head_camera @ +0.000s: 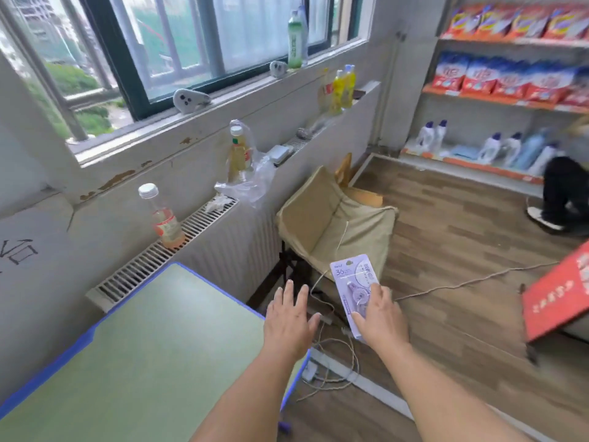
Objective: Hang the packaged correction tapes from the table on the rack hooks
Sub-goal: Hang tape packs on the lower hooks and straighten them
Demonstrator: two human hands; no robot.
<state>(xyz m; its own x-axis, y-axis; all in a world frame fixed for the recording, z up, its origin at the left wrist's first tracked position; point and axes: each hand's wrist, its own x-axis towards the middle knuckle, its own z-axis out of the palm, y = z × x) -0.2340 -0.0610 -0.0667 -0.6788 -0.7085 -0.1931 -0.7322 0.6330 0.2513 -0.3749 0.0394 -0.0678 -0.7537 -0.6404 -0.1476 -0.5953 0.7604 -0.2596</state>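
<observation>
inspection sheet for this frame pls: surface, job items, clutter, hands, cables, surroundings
Surface: green table with blue edge, visible part bare.
Job items: one packaged correction tape, held off the table; rack hooks not in view.
Clutter: bottles on radiator and window ledge; plastic bag.
Hands: left hand open, fingers spread, holding nothing; right hand holds the pack.
Cables: power strip and loose cords on floor.
Surroundings: folding chair, stocked shelves, red box.

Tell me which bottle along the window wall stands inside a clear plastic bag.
The yellow-liquid bottle with the white cap on the radiator ledge; a clear plastic bag wraps it, the others stand bare.
</observation>
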